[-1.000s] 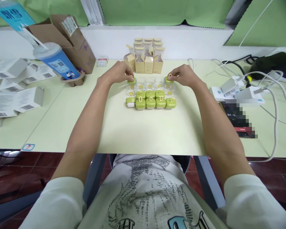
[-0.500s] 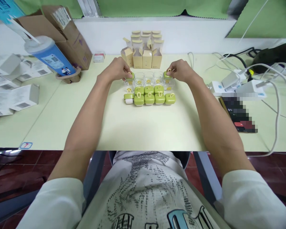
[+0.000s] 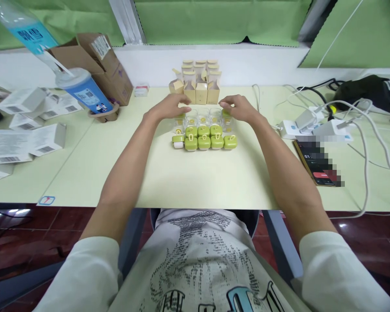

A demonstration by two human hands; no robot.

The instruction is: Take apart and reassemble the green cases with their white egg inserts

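A block of small green cases (image 3: 204, 141) with yellow loops sits mid-table, with a row of clear plastic boxes (image 3: 203, 116) behind it. My left hand (image 3: 168, 108) hovers over the left end of the clear row, fingers stretched toward the middle and holding nothing. My right hand (image 3: 238, 108) hovers over the right end, fingers also stretched out, just above a green case (image 3: 226, 114) resting on a clear box. Behind the hands stand several small tan cartons (image 3: 199, 89).
A tilted blue bottle (image 3: 84, 93) in a holder and an open cardboard box (image 3: 100, 56) stand at the back left. White printed boxes (image 3: 35, 141) lie left. A phone (image 3: 316, 161), white chargers (image 3: 307, 121), cables and a black bag (image 3: 367, 89) are right.
Both hands let go of the green cases at the two ends of the clear row and opened, their fingers now reaching toward the middle. The camera view shifted slightly.
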